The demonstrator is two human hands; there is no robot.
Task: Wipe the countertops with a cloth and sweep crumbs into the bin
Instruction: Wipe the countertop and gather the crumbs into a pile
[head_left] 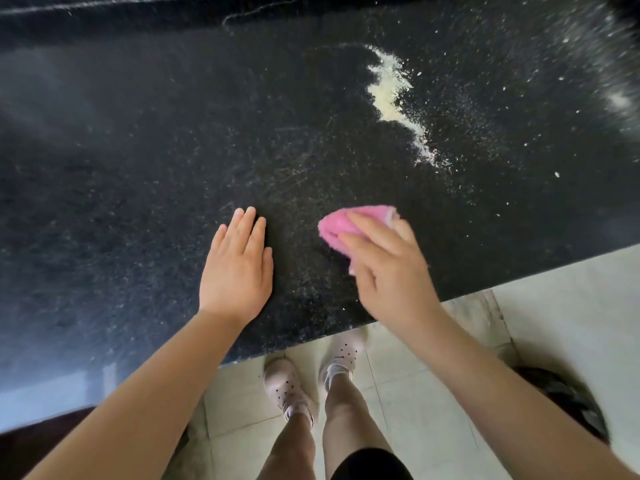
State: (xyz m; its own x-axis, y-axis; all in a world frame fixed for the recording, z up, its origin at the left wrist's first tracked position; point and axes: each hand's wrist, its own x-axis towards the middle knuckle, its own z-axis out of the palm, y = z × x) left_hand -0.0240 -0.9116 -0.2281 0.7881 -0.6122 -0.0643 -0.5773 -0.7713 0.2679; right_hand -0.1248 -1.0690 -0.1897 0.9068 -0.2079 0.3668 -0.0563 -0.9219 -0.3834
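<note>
A black speckled countertop fills most of the view. My right hand presses a pink cloth flat on it near the front edge, fingers spread over the cloth. Apart from the cloth, my left hand lies flat and open on the counter just to its left, holding nothing. A streak of pale yellowish crumbs and powder lies farther back on the right, with loose white specks scattered around it. A dark bin stands on the floor at the lower right, partly hidden by my right forearm.
The counter's front edge runs diagonally from lower left to mid right. Below it are pale floor tiles and my feet in light clogs. More white dust lies blurred at the far right top.
</note>
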